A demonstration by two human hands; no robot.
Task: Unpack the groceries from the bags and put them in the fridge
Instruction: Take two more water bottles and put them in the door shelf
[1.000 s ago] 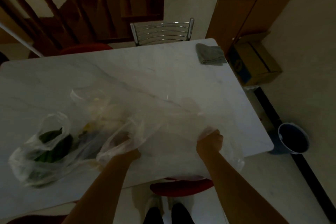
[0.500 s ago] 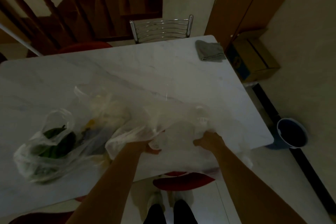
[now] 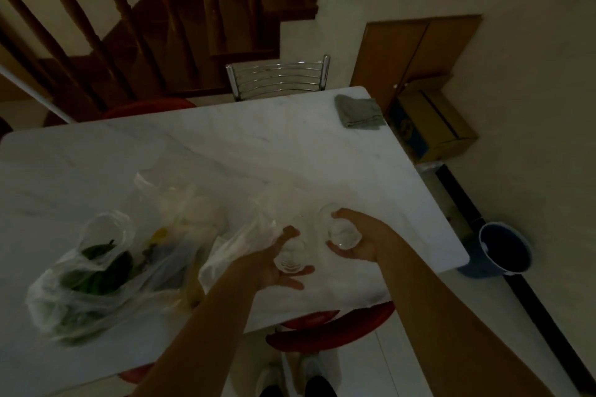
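I now have a small clear plastic container in each hand, where half a second ago both hands were down in the thin clear plastic bag (image 3: 245, 245) on the white marble table (image 3: 258, 145). My left hand (image 3: 277, 264) curls round the left clear container (image 3: 290, 256), and my right hand (image 3: 361, 240) cups the right clear container (image 3: 343, 232). Both are lifted just above the table's near edge, side by side and close together. What they hold is too dim to tell. The emptied-looking bag now lies slack on the table just left of my left hand. Further left on the table, the second clear bag of dark green leaves (image 3: 93, 271) looks untouched. I judge these two items are out and ready for the fridge, which is not in view. A grey folded cloth (image 3: 358, 113) lies at the table's far right corner.
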